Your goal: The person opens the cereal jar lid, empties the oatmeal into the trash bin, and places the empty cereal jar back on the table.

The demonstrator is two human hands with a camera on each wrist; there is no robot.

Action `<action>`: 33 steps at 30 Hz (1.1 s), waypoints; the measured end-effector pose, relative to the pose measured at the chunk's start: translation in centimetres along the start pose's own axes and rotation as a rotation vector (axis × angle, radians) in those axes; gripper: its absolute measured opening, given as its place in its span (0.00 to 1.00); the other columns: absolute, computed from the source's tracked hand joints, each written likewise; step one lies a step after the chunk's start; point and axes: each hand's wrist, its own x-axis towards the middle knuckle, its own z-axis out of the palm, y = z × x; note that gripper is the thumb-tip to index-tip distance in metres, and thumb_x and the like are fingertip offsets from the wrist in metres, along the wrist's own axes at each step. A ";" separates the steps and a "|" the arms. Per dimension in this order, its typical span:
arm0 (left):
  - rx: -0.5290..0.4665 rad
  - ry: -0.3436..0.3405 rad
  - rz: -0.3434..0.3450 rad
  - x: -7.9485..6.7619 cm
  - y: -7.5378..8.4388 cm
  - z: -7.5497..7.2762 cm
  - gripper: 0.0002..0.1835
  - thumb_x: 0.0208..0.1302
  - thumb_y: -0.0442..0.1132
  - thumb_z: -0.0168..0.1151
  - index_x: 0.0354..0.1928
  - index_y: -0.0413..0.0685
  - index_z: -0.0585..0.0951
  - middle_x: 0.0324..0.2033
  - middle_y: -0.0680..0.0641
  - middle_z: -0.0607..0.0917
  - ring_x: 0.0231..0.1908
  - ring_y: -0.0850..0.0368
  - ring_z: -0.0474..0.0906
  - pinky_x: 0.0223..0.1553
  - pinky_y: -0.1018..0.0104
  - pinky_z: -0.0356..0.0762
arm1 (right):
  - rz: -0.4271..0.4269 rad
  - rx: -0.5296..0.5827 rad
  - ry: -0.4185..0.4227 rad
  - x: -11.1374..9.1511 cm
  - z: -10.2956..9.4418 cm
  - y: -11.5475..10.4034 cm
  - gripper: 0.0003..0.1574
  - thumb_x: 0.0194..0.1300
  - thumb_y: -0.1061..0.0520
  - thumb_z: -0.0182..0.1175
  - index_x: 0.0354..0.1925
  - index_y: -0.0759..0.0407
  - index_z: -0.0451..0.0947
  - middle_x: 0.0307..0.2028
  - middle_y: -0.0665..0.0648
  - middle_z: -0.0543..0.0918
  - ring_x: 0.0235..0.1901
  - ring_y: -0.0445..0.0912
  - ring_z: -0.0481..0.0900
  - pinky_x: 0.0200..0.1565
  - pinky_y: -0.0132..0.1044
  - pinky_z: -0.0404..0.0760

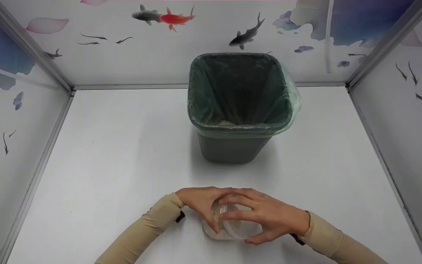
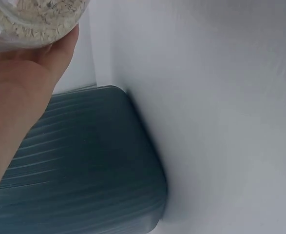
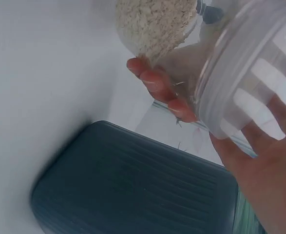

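Observation:
A clear round jar (image 1: 215, 231) stands near the front of the white table, with pale dry flakes (image 3: 155, 27) inside. My left hand (image 1: 200, 201) grips the jar from its left and far side, and in the left wrist view its fingers curve round the jar wall. My right hand (image 1: 271, 213) holds a clear screw lid (image 3: 233, 73), fingers along the top rim and thumb at the near edge. The lid is tilted and apart from the jar mouth in the right wrist view. Its near part lies partly behind my right fingers in the head view.
A dark grey bin (image 1: 233, 148) with a green liner bag (image 1: 293, 99) stands beyond my hands, its mouth upward. Some pale bits (image 1: 225, 123) lie inside it. White panels (image 1: 130, 69) painted with fish enclose the table (image 1: 104, 154) at the back and both sides.

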 end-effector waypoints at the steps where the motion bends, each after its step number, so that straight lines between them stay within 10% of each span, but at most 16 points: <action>1: -0.002 -0.004 0.001 0.0 0.0 -0.1 0.57 0.41 0.35 0.81 0.73 0.50 0.55 0.66 0.55 0.67 0.63 0.64 0.64 0.63 0.66 0.62 | -0.002 0.008 -0.016 0.0 -0.1 0.0 0.45 0.56 0.39 0.67 0.69 0.47 0.65 0.69 0.55 0.62 0.67 0.57 0.59 0.63 0.49 0.64; 9: 0.094 0.066 -0.077 -1.7 -0.8 -0.4 0.52 0.41 0.41 0.82 0.70 0.54 0.63 0.59 0.56 0.72 0.59 0.64 0.68 0.61 0.65 0.64 | -0.019 0.007 -0.036 -0.3 -0.9 -0.2 0.46 0.53 0.43 0.69 0.69 0.45 0.65 0.69 0.53 0.62 0.67 0.58 0.59 0.62 0.51 0.62; 33: 0.205 0.392 -0.159 -5.0 -0.6 -2.1 0.55 0.38 0.43 0.82 0.69 0.38 0.62 0.65 0.41 0.68 0.63 0.50 0.65 0.63 0.58 0.63 | 0.299 0.117 -0.006 -5.0 -1.9 4.8 0.52 0.43 0.53 0.75 0.67 0.50 0.67 0.67 0.58 0.64 0.67 0.53 0.59 0.61 0.51 0.63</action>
